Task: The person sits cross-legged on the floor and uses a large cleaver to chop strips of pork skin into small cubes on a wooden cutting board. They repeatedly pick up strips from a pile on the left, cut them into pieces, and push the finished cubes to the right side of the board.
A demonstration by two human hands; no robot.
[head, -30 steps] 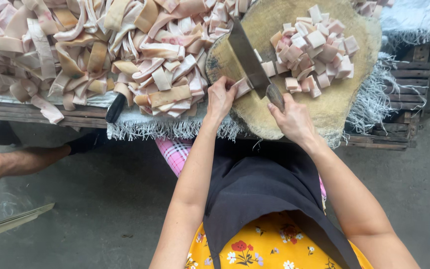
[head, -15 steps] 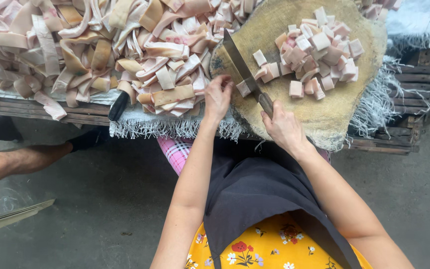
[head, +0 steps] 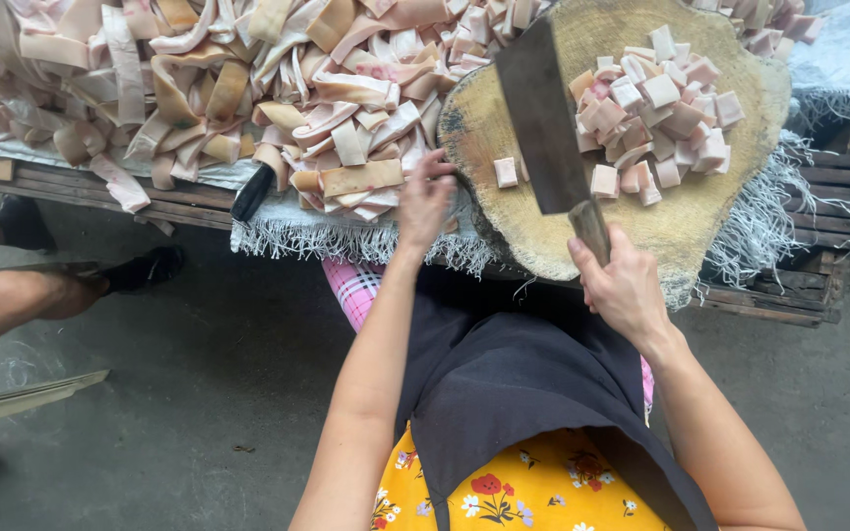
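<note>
My right hand (head: 627, 290) gripped the cleaver (head: 543, 118); my open left hand (head: 425, 202) reached the uncut strips (head: 248, 88); cubes (head: 661, 108) lay at the block's (head: 681, 231) far edge.

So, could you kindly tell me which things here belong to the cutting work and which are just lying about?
In use:
- cleaver in right hand
- round wooden block
- cut cubes
- uncut strips, left hand reaching at them

Lying about:
- black knife handle
- fringed cloth
- wooden pallet
- another person's leg
</note>
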